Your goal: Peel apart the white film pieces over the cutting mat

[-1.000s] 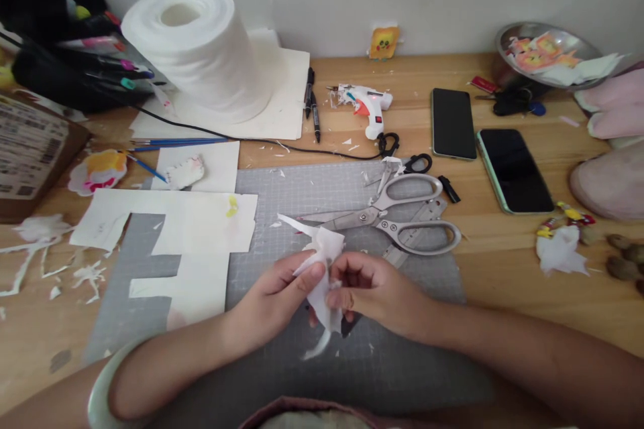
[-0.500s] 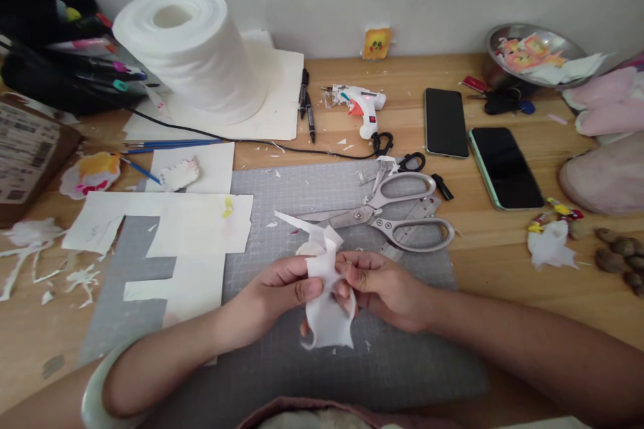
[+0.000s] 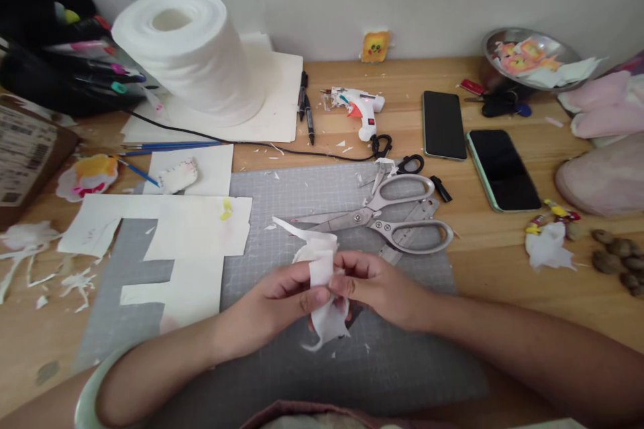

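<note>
Over the cutting mat, near its front edge, fingers of the left hand and right hand pinch 1 white tissue piece.

We see the scene in soft, rather dim light, its source out of view. The wall looks dull grey, while the roll and paper are the brightest areas, their texture faint. Shade deepens over the near part of the mat, and the upper left corner sinks almost to black. We find only muted highlights on the bowl and no harsh glare on the phones. Fine detail is soft on the white piece, and wide-angle distortion stretches the forearms towards the edges.
</note>
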`<state>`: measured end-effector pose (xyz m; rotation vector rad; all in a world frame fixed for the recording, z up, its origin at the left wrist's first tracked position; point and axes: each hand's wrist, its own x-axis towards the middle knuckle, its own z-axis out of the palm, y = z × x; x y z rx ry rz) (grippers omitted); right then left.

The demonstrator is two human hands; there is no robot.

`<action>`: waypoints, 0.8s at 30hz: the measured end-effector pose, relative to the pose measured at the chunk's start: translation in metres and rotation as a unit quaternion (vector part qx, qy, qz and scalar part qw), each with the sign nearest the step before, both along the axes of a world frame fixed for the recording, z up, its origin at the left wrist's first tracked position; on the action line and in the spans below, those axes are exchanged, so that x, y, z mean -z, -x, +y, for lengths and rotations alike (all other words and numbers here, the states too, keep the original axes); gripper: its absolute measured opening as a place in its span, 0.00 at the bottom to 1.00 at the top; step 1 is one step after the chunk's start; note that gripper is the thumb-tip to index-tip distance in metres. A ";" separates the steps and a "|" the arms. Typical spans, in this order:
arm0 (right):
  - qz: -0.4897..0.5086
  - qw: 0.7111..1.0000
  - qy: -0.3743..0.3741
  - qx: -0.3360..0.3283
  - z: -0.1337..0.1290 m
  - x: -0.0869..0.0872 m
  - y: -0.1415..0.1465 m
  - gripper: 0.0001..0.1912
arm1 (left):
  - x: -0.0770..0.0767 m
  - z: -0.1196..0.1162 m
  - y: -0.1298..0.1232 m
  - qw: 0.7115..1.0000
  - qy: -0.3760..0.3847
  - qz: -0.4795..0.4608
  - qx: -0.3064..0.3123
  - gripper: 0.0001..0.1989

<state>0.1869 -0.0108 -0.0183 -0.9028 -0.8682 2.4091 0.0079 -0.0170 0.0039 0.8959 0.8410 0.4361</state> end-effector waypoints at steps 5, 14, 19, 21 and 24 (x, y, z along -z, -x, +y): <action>0.064 0.996 0.059 0.028 0.001 0.003 -0.003 0.20 | 0.004 0.001 0.004 1.000 0.008 -0.012 0.016 0.12; 0.157 0.969 0.097 0.165 0.033 -0.009 -0.020 0.16 | 0.007 -0.002 0.008 0.990 0.050 -0.021 -0.127 0.11; 0.140 0.978 0.018 0.156 0.042 -0.018 -0.035 0.23 | 0.008 0.000 0.005 0.985 0.040 -0.051 -0.161 0.08; 0.175 0.980 0.003 0.097 0.039 -0.019 -0.035 0.23 | 0.007 0.000 0.003 0.983 0.036 -0.080 -0.163 0.08; 0.217 0.974 -0.008 0.060 0.036 -0.018 -0.032 0.21 | 0.005 0.000 0.002 0.984 0.016 -0.090 -0.156 0.08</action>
